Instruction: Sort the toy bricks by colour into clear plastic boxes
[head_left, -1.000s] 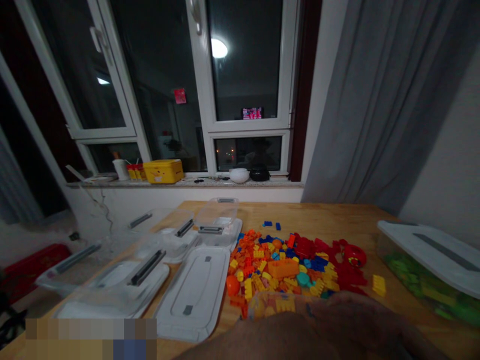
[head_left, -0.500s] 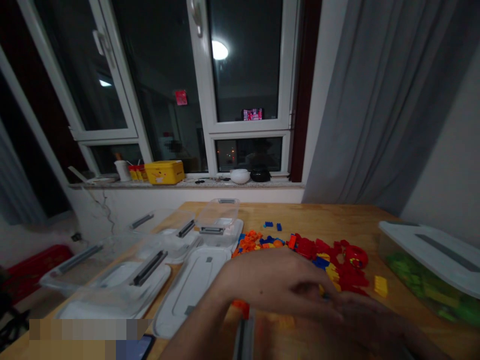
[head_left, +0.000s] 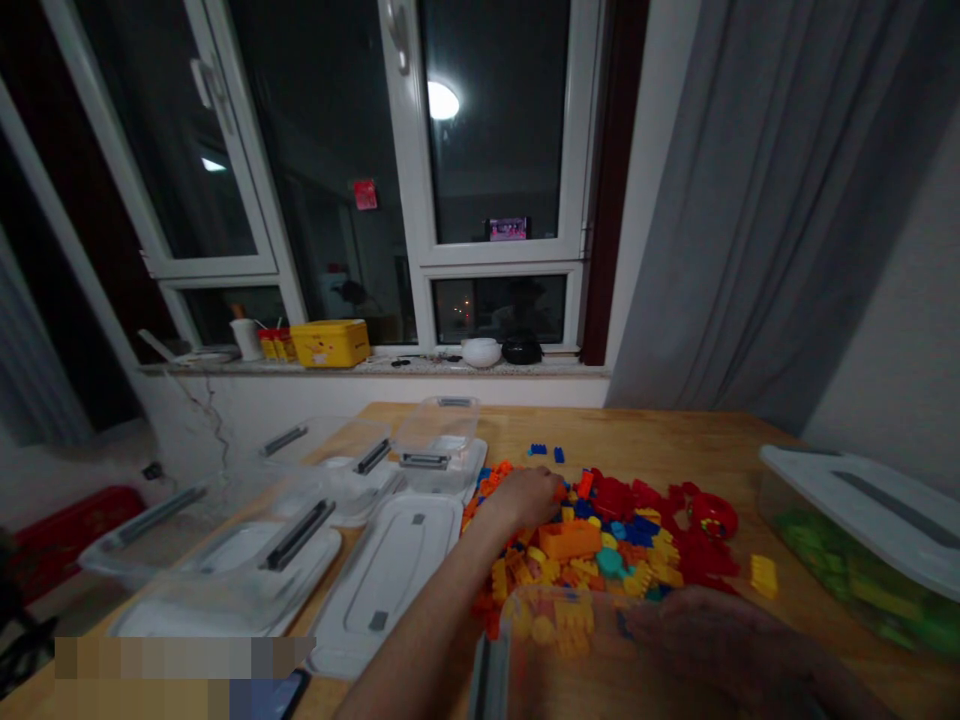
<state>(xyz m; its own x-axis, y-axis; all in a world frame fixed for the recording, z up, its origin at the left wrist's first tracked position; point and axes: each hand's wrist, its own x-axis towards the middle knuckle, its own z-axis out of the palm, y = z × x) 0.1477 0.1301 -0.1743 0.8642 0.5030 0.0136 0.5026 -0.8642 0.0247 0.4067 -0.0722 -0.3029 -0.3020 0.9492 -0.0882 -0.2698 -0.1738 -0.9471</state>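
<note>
My left hand (head_left: 531, 496) reaches over the far left part of a pile of toy building bricks (head_left: 570, 540), fingers curled down among orange and blue pieces. What is between its fingertips is hidden. Close to me, my right hand (head_left: 720, 640) is smeared by motion, over the right side of a clear plastic box (head_left: 551, 592) with a grey latch (head_left: 487, 680). Its fingers are too blurred to read. Yellow bricks show through the box's far wall. Red pieces (head_left: 701, 550) lie together on the pile's right side.
White lids (head_left: 390, 570) and clear boxes (head_left: 165, 520) cover the table's left side. A lidded box of green bricks (head_left: 862, 560) stands at the right. One yellow brick (head_left: 763, 576) and two small blue bricks (head_left: 538, 449) lie apart. A phone (head_left: 289, 695) lies near the front left.
My left hand has moved away from beside my right hand, forward and left to the bricks. The middle of the pile and the box rim are now uncovered. My right hand stays near its place.
</note>
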